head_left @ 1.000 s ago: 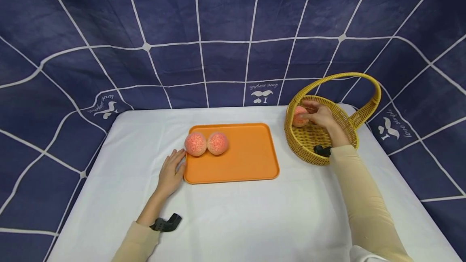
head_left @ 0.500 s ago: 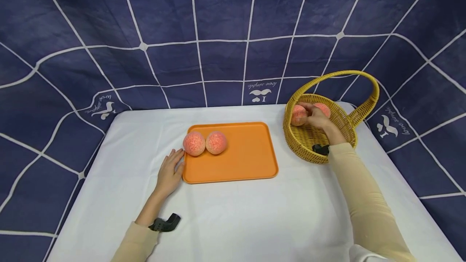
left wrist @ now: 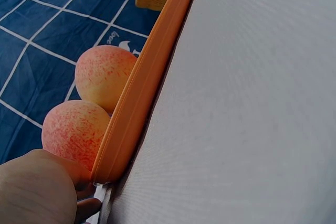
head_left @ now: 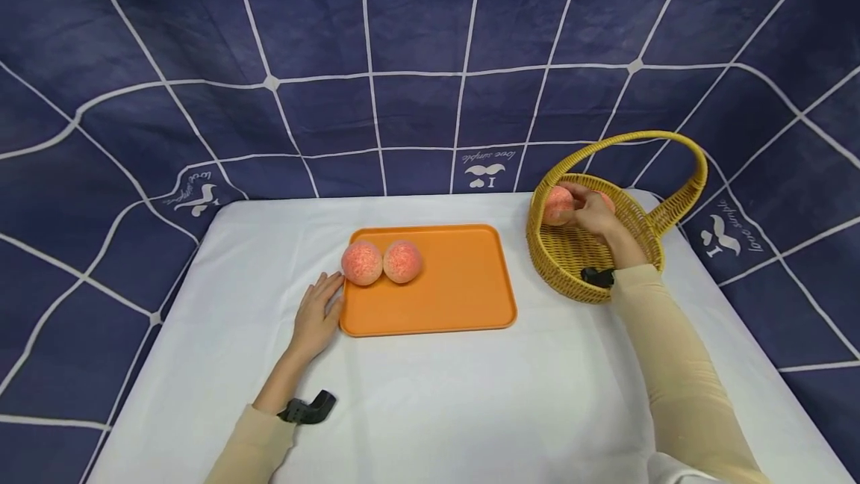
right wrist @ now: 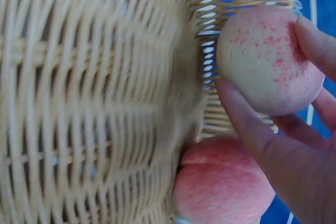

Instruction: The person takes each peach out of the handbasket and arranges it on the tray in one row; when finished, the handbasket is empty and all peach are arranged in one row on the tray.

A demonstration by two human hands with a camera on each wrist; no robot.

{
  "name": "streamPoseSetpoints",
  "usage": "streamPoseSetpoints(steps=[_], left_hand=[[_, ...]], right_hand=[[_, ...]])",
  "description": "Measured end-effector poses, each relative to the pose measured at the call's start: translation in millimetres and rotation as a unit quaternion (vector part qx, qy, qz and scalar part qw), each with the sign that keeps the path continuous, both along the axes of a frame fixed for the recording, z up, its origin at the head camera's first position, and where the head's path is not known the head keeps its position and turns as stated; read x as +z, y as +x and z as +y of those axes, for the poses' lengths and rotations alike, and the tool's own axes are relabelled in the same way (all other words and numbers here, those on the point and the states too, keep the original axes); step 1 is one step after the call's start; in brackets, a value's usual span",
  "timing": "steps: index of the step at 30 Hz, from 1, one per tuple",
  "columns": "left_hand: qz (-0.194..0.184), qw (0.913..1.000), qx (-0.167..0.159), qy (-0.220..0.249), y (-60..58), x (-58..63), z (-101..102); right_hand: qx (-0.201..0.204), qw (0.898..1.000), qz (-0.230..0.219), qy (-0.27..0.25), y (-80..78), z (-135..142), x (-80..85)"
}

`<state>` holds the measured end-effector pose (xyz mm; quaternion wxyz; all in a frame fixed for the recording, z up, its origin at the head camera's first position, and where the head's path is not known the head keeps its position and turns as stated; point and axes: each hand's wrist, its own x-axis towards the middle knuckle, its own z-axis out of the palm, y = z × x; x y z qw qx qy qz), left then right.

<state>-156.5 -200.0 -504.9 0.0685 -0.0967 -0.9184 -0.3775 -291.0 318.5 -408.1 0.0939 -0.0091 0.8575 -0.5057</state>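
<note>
Inside the yellow wicker basket (head_left: 561, 284), my right hand (head_left: 596, 216) grips a peach (head_left: 557, 205) near the left wall. The right wrist view shows thumb and fingers around this peach (right wrist: 268, 61). A second peach (right wrist: 223, 182) lies in the basket close beside it, mostly hidden by the hand in the head view. My left hand (head_left: 316, 322) rests at the left edge of the orange tray (head_left: 457, 286), fingers fairly straight. Two more peaches, one at the tray's corner (head_left: 362, 263) and its neighbour (head_left: 403, 261), sit touching on the tray's left part.
A white cloth (head_left: 430, 402) covers the table. Over the basket arches a tall wicker handle (head_left: 631, 139). A dark blue curtain (head_left: 416, 114) with white grid lines hangs behind and at both sides.
My right hand's fingers have closed around the peach by the basket's left wall, and it has risen slightly. The second basket peach has come into view behind the hand. My left hand stays put.
</note>
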Motion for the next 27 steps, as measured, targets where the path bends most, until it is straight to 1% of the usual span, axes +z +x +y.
streamPoseSetpoints(steps=[3,6,8,9,11,13,18,20,23,26,27], left_hand=[[-0.017,0.9999,-0.002,-0.002,-0.7,1.0,0.6],[-0.028,0.9996,0.000,-0.003,-1.1,1.8,0.6],[-0.030,0.9995,0.001,-0.001,-1.2,1.9,0.3],[-0.030,0.9996,0.002,0.000,-1.2,1.8,-0.1],[-0.029,0.9996,0.001,0.002,-1.1,1.0,-0.9],[-0.029,0.9996,0.000,0.004,-0.9,0.2,-1.4],[-0.031,0.9995,0.000,0.004,-0.7,0.0,-1.7],[-0.032,0.9995,0.000,0.001,-0.4,0.1,-1.4],[-0.031,0.9995,0.000,-0.002,-0.4,0.8,-1.2],[-0.031,0.9995,0.000,-0.001,-0.7,1.5,-1.6],[-0.031,0.9995,0.000,-0.001,-0.6,1.8,-1.7]], right_hand=[[-0.011,1.000,0.000,-0.015,2.3,2.2,11.6],[-0.017,1.000,0.002,-0.010,7.3,5.9,25.9],[-0.024,1.000,0.006,0.010,13.5,7.9,36.4],[-0.025,0.999,0.011,0.029,17.0,9.4,40.9],[-0.028,0.998,0.015,0.045,26.0,10.5,49.7],[-0.029,0.997,0.021,0.064,35.8,11.9,56.2],[-0.030,0.996,0.034,0.078,65.0,11.6,64.6],[-0.029,0.996,0.049,0.074,79.3,8.8,65.5],[-0.016,0.994,0.085,0.061,101.6,1.6,65.6],[-0.004,0.993,0.112,0.032,122.1,-11.3,67.1],[0.005,0.993,0.119,0.020,127.2,-16.5,67.8]])
